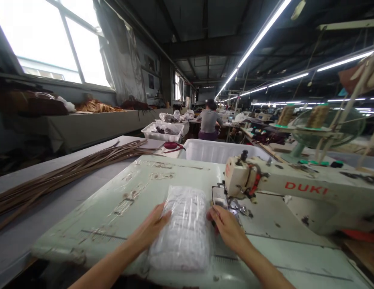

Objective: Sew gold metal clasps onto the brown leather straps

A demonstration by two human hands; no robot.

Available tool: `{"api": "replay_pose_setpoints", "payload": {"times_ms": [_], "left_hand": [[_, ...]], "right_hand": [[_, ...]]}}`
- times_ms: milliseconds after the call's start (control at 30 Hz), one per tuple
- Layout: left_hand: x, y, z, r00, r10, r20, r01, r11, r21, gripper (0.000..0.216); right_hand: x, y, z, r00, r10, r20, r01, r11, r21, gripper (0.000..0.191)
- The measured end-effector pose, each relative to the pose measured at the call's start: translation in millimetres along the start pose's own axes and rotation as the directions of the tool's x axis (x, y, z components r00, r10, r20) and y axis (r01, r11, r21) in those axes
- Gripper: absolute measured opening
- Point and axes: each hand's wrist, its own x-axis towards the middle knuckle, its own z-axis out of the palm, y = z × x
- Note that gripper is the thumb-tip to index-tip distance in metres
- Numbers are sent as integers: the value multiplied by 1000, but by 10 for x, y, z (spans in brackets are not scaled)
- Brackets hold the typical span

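A white bundle wrapped in clear, shiny plastic (183,233) is in front of me over the pale green sewing table (114,212). My left hand (153,224) grips its left edge, thumb on top and the other fingers mostly hidden. On the opposite side, my right hand (225,224) has its fingers curled at the package's right edge, close to the needle area of the sewing machine (247,176). I cannot tell whether the bundle rests on the table or is slightly raised.
Long brown strips (84,168) lie on the grey table at left. Behind the machine stands a white plastic bin (223,151), with a dark red item (171,145) beside it. Thread cones (317,116) stand at right. A person (209,120) sits farther back.
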Motion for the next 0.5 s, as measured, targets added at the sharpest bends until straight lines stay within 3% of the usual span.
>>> {"api": "replay_pose_setpoints", "payload": {"times_ms": [133,233,367,500], "left_hand": [[-55,23,-1,997,58,-55,-52,993,108,67],[93,129,-93,988,121,-97,-107,984,140,57],[401,226,-140,992,108,-62,-105,993,55,42],[610,253,-96,992,110,-63,-111,994,-13,37]], "right_hand": [[157,-236,-326,995,-71,-67,35,900,-434,45],[327,-490,-342,975,-221,-5,170,762,-625,42],[647,-636,-142,882,-420,213,442,583,-682,28],[954,-657,47,759,-491,428,634,403,-660,21]]}}
